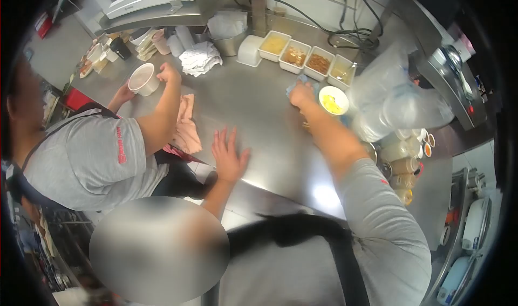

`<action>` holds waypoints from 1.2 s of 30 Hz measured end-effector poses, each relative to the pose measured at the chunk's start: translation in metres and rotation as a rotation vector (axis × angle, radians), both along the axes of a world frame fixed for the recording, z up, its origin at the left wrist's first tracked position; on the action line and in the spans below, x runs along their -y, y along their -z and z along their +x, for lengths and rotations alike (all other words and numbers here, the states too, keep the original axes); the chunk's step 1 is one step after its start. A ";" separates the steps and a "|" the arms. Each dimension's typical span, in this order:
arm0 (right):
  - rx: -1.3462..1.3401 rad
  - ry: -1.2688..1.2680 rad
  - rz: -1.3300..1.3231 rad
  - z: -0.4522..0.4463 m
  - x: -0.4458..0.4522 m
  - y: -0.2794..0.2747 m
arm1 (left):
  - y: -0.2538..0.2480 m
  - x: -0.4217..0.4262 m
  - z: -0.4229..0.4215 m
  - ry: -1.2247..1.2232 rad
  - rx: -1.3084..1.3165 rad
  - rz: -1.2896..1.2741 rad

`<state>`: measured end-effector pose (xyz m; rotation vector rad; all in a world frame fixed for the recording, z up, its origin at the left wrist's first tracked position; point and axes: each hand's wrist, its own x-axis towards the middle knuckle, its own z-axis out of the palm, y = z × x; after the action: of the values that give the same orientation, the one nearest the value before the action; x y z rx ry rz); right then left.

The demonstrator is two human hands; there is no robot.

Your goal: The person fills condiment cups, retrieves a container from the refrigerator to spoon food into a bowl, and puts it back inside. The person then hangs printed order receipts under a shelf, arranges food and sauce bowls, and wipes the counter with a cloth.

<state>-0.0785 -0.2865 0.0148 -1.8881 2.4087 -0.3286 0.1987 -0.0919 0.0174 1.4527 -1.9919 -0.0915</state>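
My left hand (pixel 229 156) lies flat near the front edge of the steel counter (pixel 253 106), fingers spread, holding nothing. At the back of the counter, my right hand (pixel 303 94) is closed over a blue cloth (pixel 295 85) pressed to the surface. Just right of that hand sits a white bowl (pixel 334 100) with yellow food in it. Behind the cloth stand several white rectangular tubs, one with brown food (pixel 319 63) and one with pale yellow contents (pixel 274 44).
A co-worker at the left holds a round white tub (pixel 143 79) in both hands. A pink cloth (pixel 186 125) lies between us, and a crumpled white cloth (pixel 200 58) farther back. Clear plastic bags (pixel 399 101) and several sauce containers (pixel 403 166) crowd the right side.
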 end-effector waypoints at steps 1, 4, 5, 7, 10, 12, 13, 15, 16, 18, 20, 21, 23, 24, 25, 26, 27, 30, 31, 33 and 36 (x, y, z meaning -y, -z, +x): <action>-0.012 -0.004 -0.077 0.013 0.004 0.008 | 0.001 0.003 0.002 0.013 -0.003 -0.020; 0.247 -0.302 -0.288 0.057 0.018 0.040 | 0.008 -0.001 0.007 0.055 -0.091 -0.047; 0.435 -0.471 -0.251 0.080 0.002 0.042 | 0.008 -0.001 0.010 0.070 -0.169 -0.049; 0.641 -0.851 -0.284 0.131 -0.063 0.044 | 0.015 0.002 0.024 -0.006 -0.324 -0.067; 0.816 -1.300 -0.160 0.171 -0.199 0.024 | -0.034 -0.007 0.045 -0.084 -0.796 -0.171; 1.017 -1.396 0.740 0.169 -0.269 -0.004 | -0.069 -0.018 0.072 -0.161 -0.460 -0.195; 0.963 -1.423 0.788 0.168 -0.286 0.012 | -0.078 -0.020 0.077 -0.131 -0.482 -0.188; 1.131 -1.289 0.470 0.132 -0.279 -0.022 | -0.062 -0.018 0.093 -0.141 -0.393 -0.183; 1.286 -1.057 0.338 0.107 -0.272 -0.044 | -0.048 -0.019 0.098 -0.170 -0.344 -0.142; 0.954 -0.792 -0.002 0.054 -0.255 -0.075 | -0.017 -0.022 0.109 -0.224 -0.319 -0.083; 0.767 -0.484 -0.080 0.010 -0.259 -0.051 | -0.007 -0.029 0.104 -0.251 -0.278 -0.021; 0.619 -0.341 -0.119 0.006 -0.268 -0.024 | -0.009 -0.031 0.099 -0.247 -0.294 0.020; 0.320 -0.496 -0.148 0.035 -0.306 0.012 | -0.013 -0.023 0.089 -0.248 -0.244 -0.032; 0.599 -0.723 -0.012 0.052 -0.311 0.001 | -0.015 -0.007 0.092 -0.248 -0.199 -0.060; 0.877 -0.941 0.143 0.070 -0.317 -0.013 | -0.014 0.012 0.100 -0.245 -0.152 -0.080; 0.946 -0.945 0.205 0.080 -0.321 -0.020 | -0.012 0.029 0.107 -0.237 -0.105 -0.095; 1.012 -0.945 0.266 0.087 -0.323 -0.025 | -0.011 0.044 0.112 -0.302 0.018 -0.047; 1.121 -0.694 0.217 0.072 -0.322 -0.058 | -0.012 0.087 0.135 -0.392 0.182 0.111; 1.137 -0.558 0.171 0.060 -0.325 -0.065 | -0.007 0.096 0.145 -0.345 0.096 0.187; 1.311 -0.331 0.190 0.036 -0.317 -0.071 | -0.001 0.093 0.131 -0.240 0.028 0.201; 1.149 -0.301 0.014 0.018 -0.275 -0.085 | 0.009 0.039 0.076 -0.076 0.014 0.185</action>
<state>-0.0607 -0.0115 0.0998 -1.3757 1.3361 -1.0069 0.2745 -0.1307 0.0086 1.6477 -1.9793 -0.2380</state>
